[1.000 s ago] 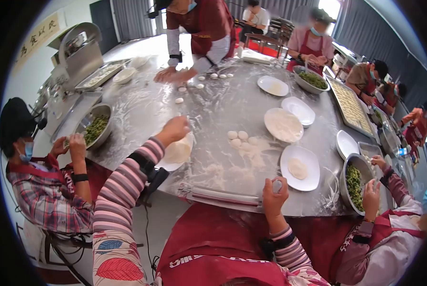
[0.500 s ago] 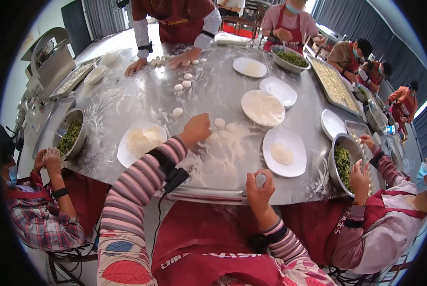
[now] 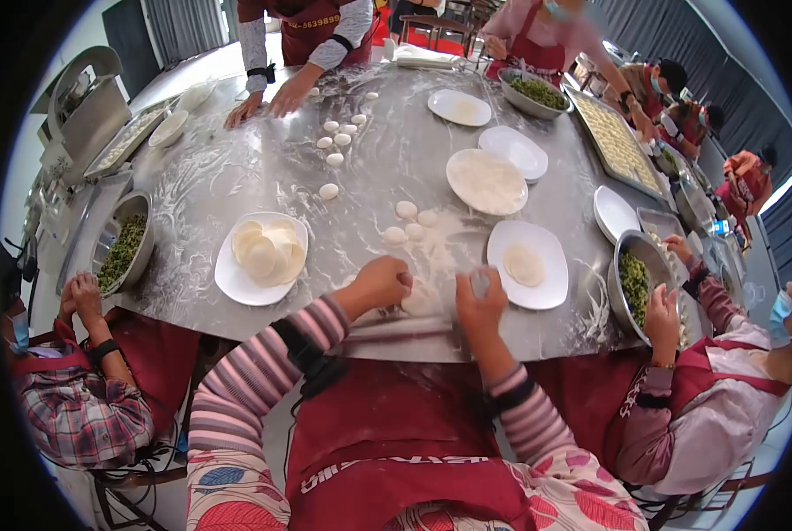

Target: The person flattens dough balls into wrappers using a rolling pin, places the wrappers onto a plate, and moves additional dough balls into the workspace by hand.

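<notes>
My left hand (image 3: 382,285) is closed with its fingertips at the edge of a flattened piece of dough (image 3: 421,299), near the table's front edge. To the right of the dough, my right hand (image 3: 481,310) grips a short rod with a pale round end, apparently a rolling pin (image 3: 479,283). Several small dough balls (image 3: 415,231) lie in flour just beyond my hands. On the left, a white plate (image 3: 228,285) bears a pile of round dough wrappers (image 3: 268,252). Another white plate (image 3: 545,285), on the right, carries a flat wrapper (image 3: 523,265).
A floury plate (image 3: 487,181) stands farther back. Bowls of chopped green filling stand at left (image 3: 141,265), right (image 3: 620,288) and far right (image 3: 529,96). A tray of dumplings (image 3: 622,146) lies at the right edge. Co-workers surround the metal table; one person's hands (image 3: 292,91) are across from me.
My left hand has come back toward me and now meets a flattened dough piece. My right hand has moved forward onto the table with the rod. The person opposite has shifted both hands left.
</notes>
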Demonstrator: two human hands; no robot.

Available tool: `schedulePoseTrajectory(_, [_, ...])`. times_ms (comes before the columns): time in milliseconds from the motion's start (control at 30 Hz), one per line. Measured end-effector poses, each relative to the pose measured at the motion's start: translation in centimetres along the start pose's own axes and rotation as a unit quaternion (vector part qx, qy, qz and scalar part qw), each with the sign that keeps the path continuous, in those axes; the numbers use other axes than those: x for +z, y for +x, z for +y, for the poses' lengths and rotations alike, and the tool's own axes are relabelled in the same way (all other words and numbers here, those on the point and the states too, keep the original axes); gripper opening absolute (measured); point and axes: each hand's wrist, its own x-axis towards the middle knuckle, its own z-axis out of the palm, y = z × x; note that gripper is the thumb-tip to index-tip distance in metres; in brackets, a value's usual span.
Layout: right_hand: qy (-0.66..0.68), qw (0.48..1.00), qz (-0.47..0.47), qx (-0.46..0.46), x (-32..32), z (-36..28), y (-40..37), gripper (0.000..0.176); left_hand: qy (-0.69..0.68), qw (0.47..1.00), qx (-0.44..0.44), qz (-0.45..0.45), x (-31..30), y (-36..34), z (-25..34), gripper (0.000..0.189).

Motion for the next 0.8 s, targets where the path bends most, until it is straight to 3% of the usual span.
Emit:
schedulePoseTrajectory(100, [0.047,0.997,0.000,0.060,-0.1,-0.1,-0.5,0.022,-0.063,0.993,-0.080,-0.052,-0.2,-1.4,1.9,0.009])
schedulePoseTrajectory(167, [-0.075,0.995,0.045,-0.055,1.7,0.3,1.9,0.025,0.126,0.991,0.038,0.025,0.4,-1.0,3.1,0.015])
schedulePoseTrajectory(233, [-0.054,0.998,0.023,-0.035,2.7,0.4,3.2,0.026,0.116,0.991,0.052,0.038,1.0,0.0,2.6,0.020])
schedulePoseTrajectory(300, [-0.030,0.999,-0.006,-0.023,2.3,0.5,3.1,0.027,0.059,0.996,0.049,-0.044,0.4,0.8,1.9,0.018])
schedulePoseTrajectory(367, [-0.081,0.994,0.024,-0.069,0.4,0.8,0.7,0.026,0.126,0.989,0.060,-0.048,-0.3,-0.7,2.7,0.015])
schedulePoseTrajectory(433, [0.034,0.999,0.015,0.011,-1.2,0.7,-2.3,0.024,0.026,0.999,-0.017,-0.021,-0.4,-1.9,2.4,0.012])
schedulePoseTrajectory(467, [0.066,0.994,-0.005,0.082,-1.8,-0.4,-2.6,0.023,-0.058,0.993,-0.076,-0.062,-0.7,-2.3,2.7,0.012])
schedulePoseTrajectory(500, [0.066,0.994,-0.005,0.090,-1.3,-0.3,-2.3,0.023,-0.058,0.993,-0.082,-0.068,-0.5,-2.4,2.5,0.012])
schedulePoseTrajectory(567, [-0.063,0.997,0.031,-0.036,0.3,-0.3,0.6,0.022,0.066,0.997,-0.009,-0.044,-0.1,-1.6,2.8,0.011])
schedulePoseTrajectory(600, [-0.055,0.998,0.020,-0.035,1.4,-0.2,2.0,0.022,0.092,0.996,0.009,-0.008,0.0,-1.4,3.3,0.013])
schedulePoseTrajectory(700, [-0.007,1.000,-0.012,-0.020,2.8,0.2,3.8,0.021,0.074,0.996,0.045,-0.019,0.3,0.6,1.8,0.014])
schedulePoseTrajectory(800, [-0.082,0.992,0.040,-0.086,1.2,1.4,1.2,0.027,0.140,0.987,0.046,-0.064,-0.6,-0.8,2.5,0.014])
